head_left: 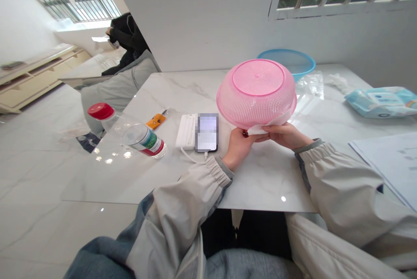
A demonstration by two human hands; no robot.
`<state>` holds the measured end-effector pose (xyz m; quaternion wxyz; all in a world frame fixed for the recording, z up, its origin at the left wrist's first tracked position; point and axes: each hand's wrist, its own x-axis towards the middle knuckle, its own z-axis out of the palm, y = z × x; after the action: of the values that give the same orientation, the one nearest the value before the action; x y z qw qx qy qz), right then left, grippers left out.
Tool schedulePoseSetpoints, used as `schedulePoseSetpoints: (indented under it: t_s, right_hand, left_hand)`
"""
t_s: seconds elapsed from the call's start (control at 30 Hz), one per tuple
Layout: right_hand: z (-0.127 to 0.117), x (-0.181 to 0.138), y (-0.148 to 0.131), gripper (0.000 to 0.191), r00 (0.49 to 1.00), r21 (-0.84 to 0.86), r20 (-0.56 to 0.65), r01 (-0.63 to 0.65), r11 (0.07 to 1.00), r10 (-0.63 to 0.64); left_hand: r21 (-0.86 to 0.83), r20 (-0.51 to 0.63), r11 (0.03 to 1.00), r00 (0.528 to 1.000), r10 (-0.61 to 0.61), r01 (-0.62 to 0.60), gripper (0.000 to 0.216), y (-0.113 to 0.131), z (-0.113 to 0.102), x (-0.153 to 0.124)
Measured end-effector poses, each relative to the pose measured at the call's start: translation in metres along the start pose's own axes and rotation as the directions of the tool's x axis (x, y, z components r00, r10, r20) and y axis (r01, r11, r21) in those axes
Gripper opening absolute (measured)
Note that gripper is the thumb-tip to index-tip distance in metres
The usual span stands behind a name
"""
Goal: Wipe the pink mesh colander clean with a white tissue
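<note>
A pink mesh basket (pixel 257 77) is tilted with its underside toward me, above the white marble-patterned table (pixel 260 183). At its near rim, my left hand (pixel 239 145) is closed on the basket from below, its fingertips partly hidden. My right hand (pixel 288 135) pinches a white wipe (pixel 260 129) with thumb and fingers. The wipe lies along the basket's near right rim, touching it. Both hands almost meet under the rim. Left of them lies a phone (pixel 207 132) with a cable plugged in, against a white power bank (pixel 186 131).
A clear bottle (pixel 143 140) with a red cap stands on the left, near an orange item (pixel 156 121). Behind the pink basket is a blue basket (pixel 289 60) beside clear plastic wrapping (pixel 311 84). To the right are a wipes pack (pixel 381 102) and paper sheets (pixel 387 157).
</note>
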<state>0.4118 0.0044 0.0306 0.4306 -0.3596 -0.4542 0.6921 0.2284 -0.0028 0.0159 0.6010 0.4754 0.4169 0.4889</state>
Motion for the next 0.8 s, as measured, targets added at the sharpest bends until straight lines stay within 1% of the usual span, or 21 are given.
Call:
schedulePoseSetpoints:
  t_s: [0.17, 0.27, 0.43, 0.53, 0.67, 0.8]
  right_hand:
    - [-0.0003, -0.0001, -0.0001, 0.047, 1.000, -0.011, -0.012, 0.013, 1.000, -0.013]
    - [0.0003, -0.0004, -0.0006, 0.049, 1.000, -0.018, -0.013, 0.010, 1.000, -0.010]
    - [-0.0019, -0.0003, 0.0002, 0.046, 1.000, -0.024, -0.024, -0.015, 1.000, 0.014]
    - [-0.0031, 0.0001, 0.0011, 0.047, 0.999, -0.024, -0.032, -0.011, 1.000, 0.010]
    - [-0.0031, 0.0007, 0.0016, 0.047, 0.999, -0.026, -0.029, 0.019, 0.999, -0.020]
    - [-0.0033, 0.0008, 0.0014, 0.048, 1.000, -0.038, -0.014, 0.011, 0.999, -0.011]
  left_hand:
    - [-0.016, -0.011, 1.000, 1.000, 0.017, -0.017, 0.031, -0.0009, 0.0006, 0.0006]
    - [-0.050, 0.021, 0.999, 1.000, 0.007, -0.006, 0.028, -0.0008, 0.0018, 0.0003]
    - [-0.033, 0.066, 0.999, 0.998, -0.014, 0.016, 0.034, -0.0041, 0.0005, 0.0020]
    - [-0.009, 0.051, 1.000, 0.999, -0.002, 0.003, 0.034, -0.0057, -0.0011, 0.0032]
    - [0.016, 0.010, 0.999, 0.999, 0.047, -0.047, 0.037, -0.0031, -0.0013, 0.0023]
    - [0.005, 0.021, 0.998, 0.998, 0.064, -0.064, 0.040, -0.0011, -0.0008, 0.0007]
